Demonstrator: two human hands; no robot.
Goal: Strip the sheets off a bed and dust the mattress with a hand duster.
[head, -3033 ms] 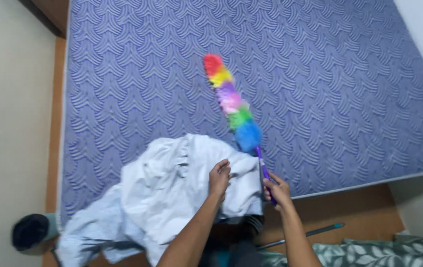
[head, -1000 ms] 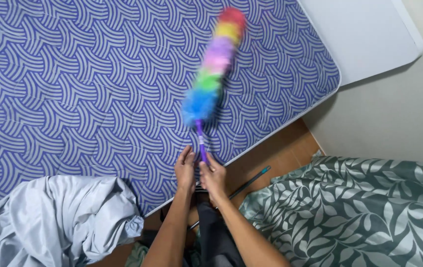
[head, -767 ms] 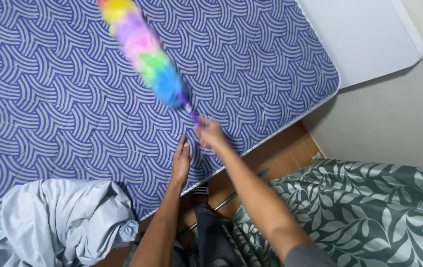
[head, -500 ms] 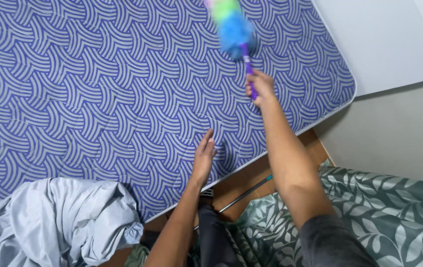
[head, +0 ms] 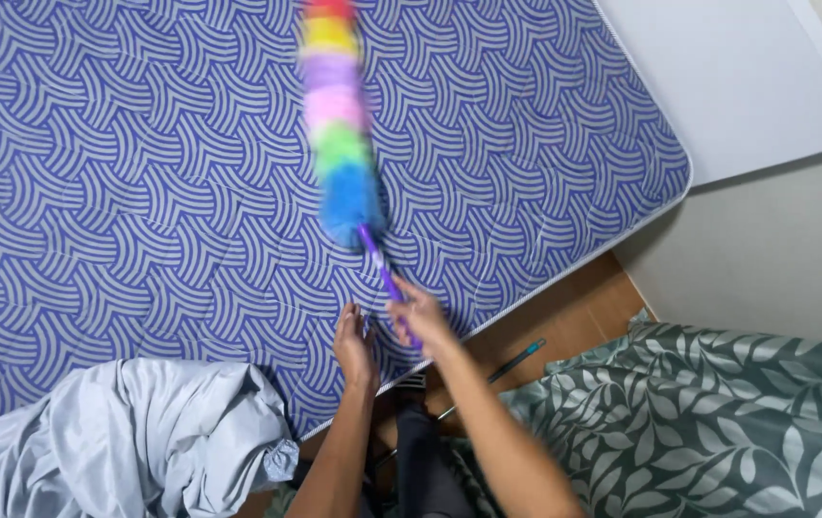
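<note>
Gripping the purple handle of the duster [head: 342, 144], the right hand [head: 417, 321] is closing its fingers fully round the thin plastic rod near its lower end. The duster is lying out over the mattress [head: 123, 192], its fluffy head running up and away from the hand in bands of blue, green, pink, lilac, yellow and red. Motion is blurring that head, so its fibres are hard to make out, and the red tip is being cut off by the top edge of the view.

Just beside the right hand, the left hand [head: 355, 343] is resting flat on the mattress near its lower edge, fingers loosely spread and holding nothing.

The mattress is showing a quilted cover with a repeating fan pattern of blue and white curved stripes and a piped white edge at its rounded corner. A crumpled pale grey sheet [head: 128, 441] is bunching in soft folds over the lower left part, its far side running out of view. A green leaf-print cloth [head: 718, 422] is lying at lower right beyond a strip of wooden frame [head: 574, 312]. A thin dark rod with a blue tip [head: 516, 358] is lying across that wood, partly hidden by the right forearm; what it is cannot be told.
</note>
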